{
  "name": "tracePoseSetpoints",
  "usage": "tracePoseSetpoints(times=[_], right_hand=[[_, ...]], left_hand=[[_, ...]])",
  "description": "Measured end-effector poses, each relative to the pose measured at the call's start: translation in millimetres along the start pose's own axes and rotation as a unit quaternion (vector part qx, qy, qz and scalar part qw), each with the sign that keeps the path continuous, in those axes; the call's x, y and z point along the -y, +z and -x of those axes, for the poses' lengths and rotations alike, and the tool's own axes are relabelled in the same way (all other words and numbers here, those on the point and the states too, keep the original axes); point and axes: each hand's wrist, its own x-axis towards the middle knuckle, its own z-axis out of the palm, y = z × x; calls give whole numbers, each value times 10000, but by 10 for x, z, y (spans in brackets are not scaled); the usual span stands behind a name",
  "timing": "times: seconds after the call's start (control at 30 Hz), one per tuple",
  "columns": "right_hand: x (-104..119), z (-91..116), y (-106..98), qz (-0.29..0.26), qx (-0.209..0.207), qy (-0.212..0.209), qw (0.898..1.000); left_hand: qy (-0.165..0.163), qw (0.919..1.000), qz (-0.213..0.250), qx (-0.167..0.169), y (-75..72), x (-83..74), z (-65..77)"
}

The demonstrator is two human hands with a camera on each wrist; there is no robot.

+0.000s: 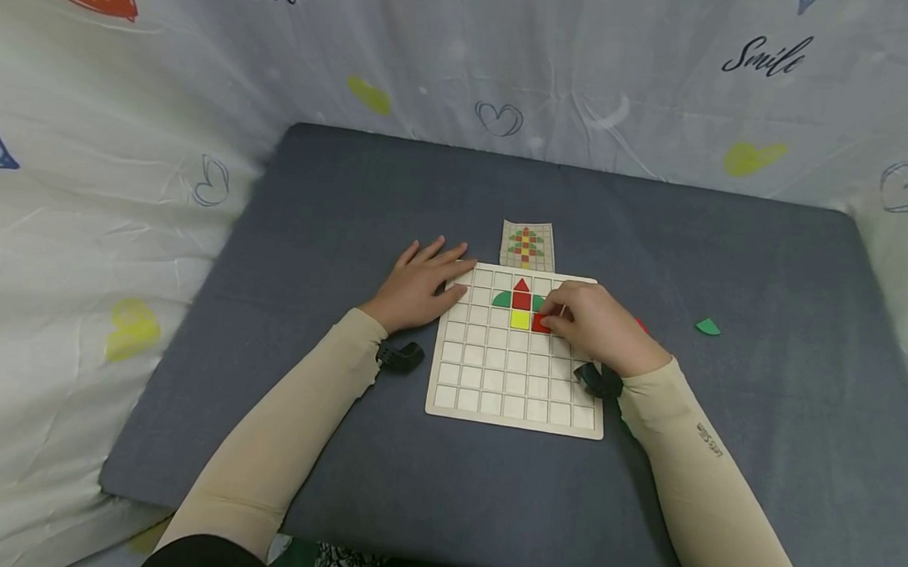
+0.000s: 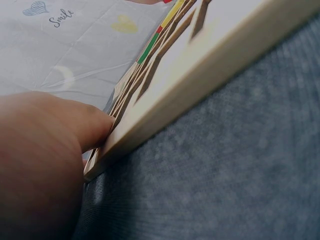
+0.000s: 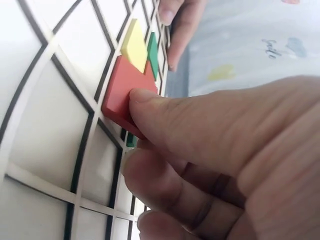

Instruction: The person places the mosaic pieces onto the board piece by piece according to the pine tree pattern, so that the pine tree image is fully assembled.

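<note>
A wooden grid board (image 1: 509, 421) lies on the dark grey table. My left hand (image 1: 420, 289) rests with spread fingers on its upper left corner; in the left wrist view the thumb (image 2: 92, 122) touches the rim. With thumb and fingers, my right hand (image 1: 599, 322) pinches a red square tile (image 3: 122, 92) over a cell right of the yellow square (image 1: 521, 320). The tile looks slightly tilted. Above the yellow square are a red square (image 1: 522, 301) and a red triangle (image 1: 521, 284). A green quarter-round tile (image 1: 503, 299) lies to the left, another (image 1: 538, 303) partly behind my fingers.
A pattern card (image 1: 527, 246) with a coloured tree-like design lies past the board's far edge. To the right is a loose green tile (image 1: 708, 327); a red piece (image 1: 642, 325) shows partly beside my right wrist. A printed white cloth (image 1: 432, 57) hangs behind the table.
</note>
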Motion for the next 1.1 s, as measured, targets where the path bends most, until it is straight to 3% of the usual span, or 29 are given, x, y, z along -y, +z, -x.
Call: tracePoseSetpoints(times=[0.63, 1.1], right_hand=[[-18, 38, 24, 15, 26, 77, 10000], [-95, 126, -231, -8, 12, 335, 9994]], left_hand=[[16, 10000, 28, 40, 12, -20, -6], [-15, 10000, -27, 19, -12, -11, -9]])
